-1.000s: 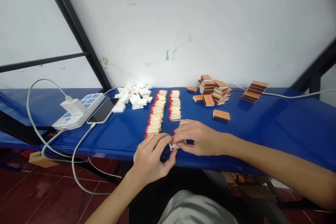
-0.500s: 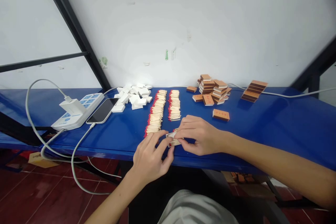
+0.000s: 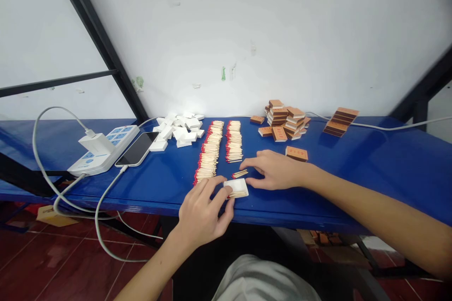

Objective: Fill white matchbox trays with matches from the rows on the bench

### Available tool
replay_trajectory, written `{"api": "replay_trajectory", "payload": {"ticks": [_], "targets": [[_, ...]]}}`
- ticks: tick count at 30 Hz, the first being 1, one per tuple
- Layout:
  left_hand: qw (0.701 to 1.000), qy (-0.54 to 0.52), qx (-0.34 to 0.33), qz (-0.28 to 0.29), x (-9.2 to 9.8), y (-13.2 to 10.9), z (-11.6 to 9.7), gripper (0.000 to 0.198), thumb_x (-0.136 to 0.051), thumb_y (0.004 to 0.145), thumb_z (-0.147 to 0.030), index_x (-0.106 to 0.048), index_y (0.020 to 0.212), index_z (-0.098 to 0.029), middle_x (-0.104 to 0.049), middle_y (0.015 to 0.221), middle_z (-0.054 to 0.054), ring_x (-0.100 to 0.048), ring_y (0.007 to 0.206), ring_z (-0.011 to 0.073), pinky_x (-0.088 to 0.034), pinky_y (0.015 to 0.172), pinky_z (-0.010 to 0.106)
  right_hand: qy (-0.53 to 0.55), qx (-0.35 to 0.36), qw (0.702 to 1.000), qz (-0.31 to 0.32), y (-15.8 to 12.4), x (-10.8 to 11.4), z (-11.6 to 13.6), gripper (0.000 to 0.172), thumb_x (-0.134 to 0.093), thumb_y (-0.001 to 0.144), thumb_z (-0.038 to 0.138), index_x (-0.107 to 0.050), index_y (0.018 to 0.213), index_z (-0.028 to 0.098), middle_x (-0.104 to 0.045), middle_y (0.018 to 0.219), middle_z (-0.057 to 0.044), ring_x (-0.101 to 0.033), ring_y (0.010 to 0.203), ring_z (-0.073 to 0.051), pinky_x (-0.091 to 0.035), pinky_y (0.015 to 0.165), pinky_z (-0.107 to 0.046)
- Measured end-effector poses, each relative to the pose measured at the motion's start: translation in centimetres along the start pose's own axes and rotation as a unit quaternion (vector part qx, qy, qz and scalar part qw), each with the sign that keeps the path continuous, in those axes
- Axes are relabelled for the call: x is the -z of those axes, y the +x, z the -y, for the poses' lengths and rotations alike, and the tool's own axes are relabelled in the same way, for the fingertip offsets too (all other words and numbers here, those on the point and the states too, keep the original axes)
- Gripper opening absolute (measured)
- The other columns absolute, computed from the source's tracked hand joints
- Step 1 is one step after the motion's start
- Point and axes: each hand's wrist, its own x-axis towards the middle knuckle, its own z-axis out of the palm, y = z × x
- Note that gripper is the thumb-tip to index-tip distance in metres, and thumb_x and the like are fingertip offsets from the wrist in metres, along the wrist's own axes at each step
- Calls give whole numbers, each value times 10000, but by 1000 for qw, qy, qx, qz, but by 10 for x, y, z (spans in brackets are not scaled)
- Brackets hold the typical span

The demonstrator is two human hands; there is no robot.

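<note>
My left hand [image 3: 206, 209] grips a white matchbox tray [image 3: 239, 182] by its left end at the table's front edge. Inside the tray, several matches lie along the near side, and a fingertip rests over their heads. Just beyond it, a few loose matches [image 3: 240, 174] with red heads lie on the blue table [image 3: 268, 214]. My right hand [image 3: 270, 170] hovers to the right of them, thumb and index finger spread, with nothing visible between. Two long rows of matches, the left row [image 3: 211, 150] and a shorter right row [image 3: 233, 141], stretch toward the wall.
White empty trays [image 3: 180, 128] are heaped at the back left, beside a phone [image 3: 137, 149] and a power strip [image 3: 106, 150] with cables. Filled matchboxes [image 3: 287, 120] are piled at the back right. A single matchbox [image 3: 296, 154] and a matchbox stack [image 3: 341, 122] lie further right.
My right hand has drawn back from the tray and opened its fingers, uncovering the tray's white inside and the few loose matches behind it. My left hand has kept its place.
</note>
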Motion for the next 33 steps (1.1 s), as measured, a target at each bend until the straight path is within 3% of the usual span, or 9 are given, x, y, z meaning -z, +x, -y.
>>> {"api": "replay_trajectory", "payload": {"ticks": [4, 11, 20, 26, 33], "targets": [[1000, -6, -14, 13, 0, 1, -1, 149, -590, 874, -209, -622, 1015, -176, -673, 985, 74, -594, 821, 223, -501, 694, 347, 56, 24, 998, 13, 3, -1, -2, 305, -594, 917, 315, -731, 1166, 203, -741, 755, -24, -597, 583, -134, -386, 627, -250], [1000, 0, -16, 11, -1, 1, -2, 145, -604, 854, -219, -626, 993, -182, -682, 941, 61, -574, 796, 216, -492, 691, 342, 106, 33, 994, 9, 7, -4, -4, 206, -564, 935, 215, -754, 1002, 173, -759, 886, -45, -651, 717, -143, -422, 665, -238], [1000, 2, -16, 11, -2, 0, 0, 152, -614, 849, -230, -635, 988, -173, -683, 941, 60, -578, 794, 213, -507, 700, 348, 57, 15, 998, 15, 3, -7, -3, 127, -510, 964, 258, -619, 973, 194, -688, 952, -49, -595, 786, -167, -386, 687, -262], [1000, 10, -20, 6, -1, 1, -1, 142, -605, 853, -233, -641, 980, -181, -687, 932, 63, -593, 789, 208, -518, 701, 340, 11, -4, 998, 58, -1, -2, 2, 125, -465, 980, 259, -569, 973, 192, -684, 888, -45, -596, 724, -173, -360, 640, -274], [1000, 9, -16, 3, -1, 1, -1, 171, -607, 856, -234, -620, 1020, -185, -692, 946, 66, -611, 802, 215, -518, 708, 343, -35, -2, 997, 63, -2, -1, 4, 146, -419, 1009, 271, -529, 965, 187, -679, 852, -51, -583, 674, -176, -324, 603, -282]]}}
